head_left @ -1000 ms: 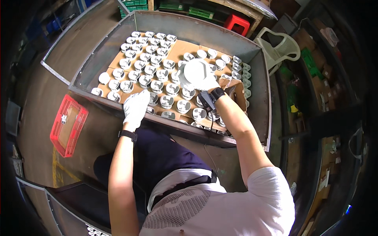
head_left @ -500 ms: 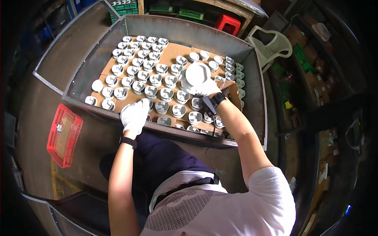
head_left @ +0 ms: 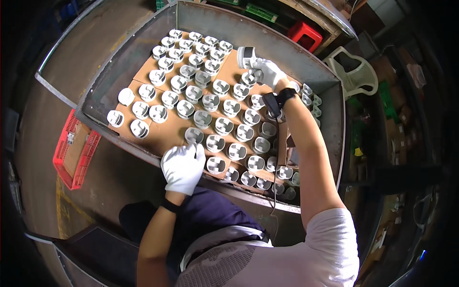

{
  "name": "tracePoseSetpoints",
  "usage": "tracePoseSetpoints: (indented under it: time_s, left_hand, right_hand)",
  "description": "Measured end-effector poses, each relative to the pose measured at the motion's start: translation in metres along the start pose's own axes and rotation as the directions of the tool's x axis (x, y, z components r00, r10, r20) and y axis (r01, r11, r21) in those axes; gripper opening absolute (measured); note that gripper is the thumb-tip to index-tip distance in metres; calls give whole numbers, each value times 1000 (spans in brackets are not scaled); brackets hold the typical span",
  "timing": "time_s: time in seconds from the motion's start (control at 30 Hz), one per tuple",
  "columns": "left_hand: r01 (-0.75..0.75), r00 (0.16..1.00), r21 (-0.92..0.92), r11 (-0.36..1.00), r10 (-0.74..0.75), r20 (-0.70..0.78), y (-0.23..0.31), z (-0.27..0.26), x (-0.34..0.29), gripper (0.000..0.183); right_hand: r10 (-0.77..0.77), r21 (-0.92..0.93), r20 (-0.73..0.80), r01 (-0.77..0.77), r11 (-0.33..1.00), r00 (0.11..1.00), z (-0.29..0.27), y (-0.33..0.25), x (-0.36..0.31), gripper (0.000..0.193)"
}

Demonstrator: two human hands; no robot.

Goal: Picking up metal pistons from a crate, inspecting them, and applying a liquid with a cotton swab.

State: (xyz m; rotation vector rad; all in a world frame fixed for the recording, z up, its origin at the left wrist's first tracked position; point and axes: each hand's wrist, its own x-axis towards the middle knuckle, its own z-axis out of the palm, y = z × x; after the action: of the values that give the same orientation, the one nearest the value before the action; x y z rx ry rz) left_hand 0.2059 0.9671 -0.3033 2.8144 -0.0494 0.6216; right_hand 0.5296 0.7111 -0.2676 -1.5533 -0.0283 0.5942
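Fingers of white-gloved right hand [head_left: 271, 74] clamped on silver cylindrical metal part [head_left: 246, 57], tilted, toward far side of grey metal bin [head_left: 224, 24]! White-gloved left hand [head_left: 183, 166] at silver cup-shaped piece [head_left: 194, 135] on brown cardboard sheet [head_left: 158, 140]; can't tell whether fingers grip.

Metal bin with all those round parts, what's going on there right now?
A person is handling piston-like metal parts. Their gloved right hand holds one part toward the far side of the metal bin. The gloved left hand is at another part on the near side; whether it grips that one is unclear. Many more sit on cardboard inside.
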Motion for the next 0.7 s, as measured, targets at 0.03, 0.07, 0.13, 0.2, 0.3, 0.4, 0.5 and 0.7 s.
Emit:
tracePoseSetpoints:
  time_s: [0.03,0.07,0.13,0.2,0.3,0.4,0.5,0.7]
  left_hand:
    - [13,1000,-20,1000,-14,-3,-3,-2,-2,20]
    - [36,999,-22,999,-37,-3,-1,-1,0,18]
    - [57,998,-40,998,-57,11,-1,1,3,15]
    - [66,998,-63,996,-67,-5,-1,-3,7,11]
    - [51,999,-122,991,-53,-13,3,-3,15,7]
    - [108,993,-167,980,-99,62,1,-3,15,7]
    - [134,989,-158,978,-122,83,-1,-5,16,8]
    - [162,986,-167,973,-153,62,-2,-2,15,11]
  right_hand:
    - [48,-126,-89,-59,990,995,15,2,15,20]
    - [73,-248,-198,-122,961,977,20,2,25,23]
    - [61,-325,-262,-148,934,963,20,24,52,22]
    - [158,-389,-424,-337,858,892,32,42,82,23]
    - [-18,-741,-436,-348,574,900,-7,85,134,25]
    - [-136,-941,-326,-308,141,935,-13,114,162,25]
    - [-27,-940,-328,-323,106,944,-2,122,173,29]
    - [-138,-838,-531,-494,230,836,36,117,160,29]
